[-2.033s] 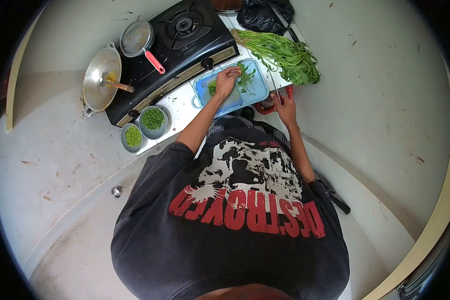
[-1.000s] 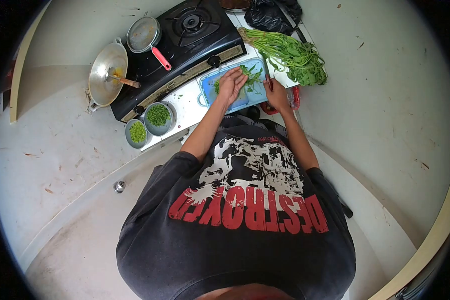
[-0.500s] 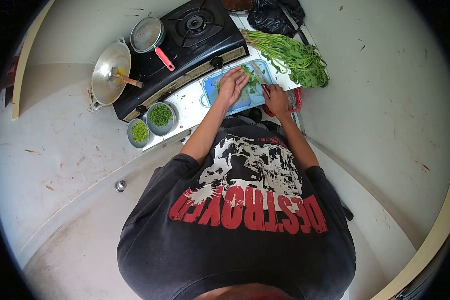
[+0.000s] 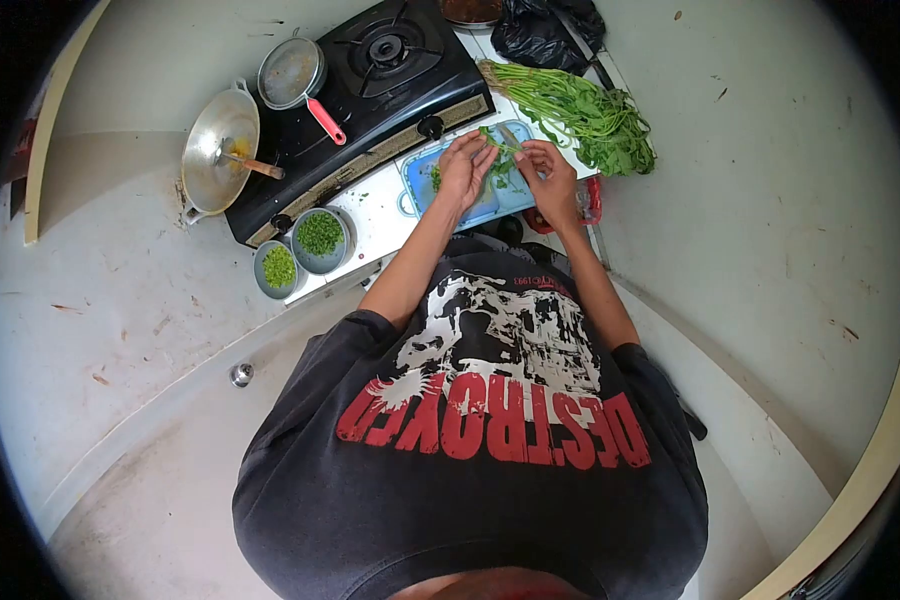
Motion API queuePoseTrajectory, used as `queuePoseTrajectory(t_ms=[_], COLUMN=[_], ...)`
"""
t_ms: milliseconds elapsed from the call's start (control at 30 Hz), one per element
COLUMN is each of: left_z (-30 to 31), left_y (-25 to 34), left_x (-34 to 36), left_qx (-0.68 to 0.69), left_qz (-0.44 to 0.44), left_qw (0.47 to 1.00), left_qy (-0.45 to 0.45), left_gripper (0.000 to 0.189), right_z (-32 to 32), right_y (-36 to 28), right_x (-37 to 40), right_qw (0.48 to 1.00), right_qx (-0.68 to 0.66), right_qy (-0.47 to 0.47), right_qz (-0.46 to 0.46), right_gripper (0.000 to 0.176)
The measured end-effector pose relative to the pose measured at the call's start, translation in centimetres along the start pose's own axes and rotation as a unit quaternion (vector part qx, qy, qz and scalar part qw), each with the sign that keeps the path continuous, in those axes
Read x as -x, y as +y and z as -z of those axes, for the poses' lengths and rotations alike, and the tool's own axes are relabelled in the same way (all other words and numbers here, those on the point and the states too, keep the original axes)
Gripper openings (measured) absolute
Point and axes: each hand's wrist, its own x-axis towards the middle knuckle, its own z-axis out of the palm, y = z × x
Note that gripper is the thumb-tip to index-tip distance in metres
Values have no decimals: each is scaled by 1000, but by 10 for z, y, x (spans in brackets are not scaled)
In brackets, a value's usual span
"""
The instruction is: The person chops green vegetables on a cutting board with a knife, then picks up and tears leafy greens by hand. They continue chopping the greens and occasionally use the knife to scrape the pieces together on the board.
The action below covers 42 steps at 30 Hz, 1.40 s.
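Over a blue cutting board (image 4: 482,210), my left hand (image 4: 466,168) is closed on a leafy green stem (image 4: 500,145). My right hand (image 4: 550,180) grips a knife (image 4: 511,136), its blade pointing up and left close to that stem; the handle is hidden by my fingers. Loose green leaves (image 4: 503,177) lie on the board below both hands. A bundle of long-stemmed leafy greens (image 4: 580,112) rests just beyond my right hand.
A black gas stove (image 4: 360,110) stands beyond the board, bearing a red-handled strainer (image 4: 292,75). At left are a wok (image 4: 210,150) with a wooden-handled utensil (image 4: 260,166) and two bowls of chopped greens (image 4: 320,232) (image 4: 279,266). A black plastic bag (image 4: 540,38) sits at the back.
My right hand has moved up and left with the knife, closer to my left hand. My left hand stays nearly in place with the stem.
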Motion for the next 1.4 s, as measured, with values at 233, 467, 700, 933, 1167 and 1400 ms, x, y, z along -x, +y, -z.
queuePoseTrajectory(t_ms=[233,467,700,933,1167,1400], left_z=[-7,-11,-33,-41,-39,-52], left_y=[-1,-5,18,13,11,15], left_x=[6,17,41,37,30,30], left_qx=[-13,-201,-586,-515,-345,-278], left_qz=[-11,-88,-366,-276,-140,-139], left_qw=[1000,975,715,801,920,945], left_qy=[-1,42,-107,-128,-125,-103], left_gripper=[23,23,21,16,14,14], right_z=[-4,2,19,27,38,47], right_y=[-13,-13,-30,-54,-60,-63], right_x=[0,-9,-24,-29,-25,-27], right_qw=[989,985,973,974,986,977], right_qx=[108,130,170,172,135,178], right_qy=[49,33,-61,-67,-29,-81], right_qz=[84,112,141,130,98,87], right_gripper=[17,12,14,14,19,26])
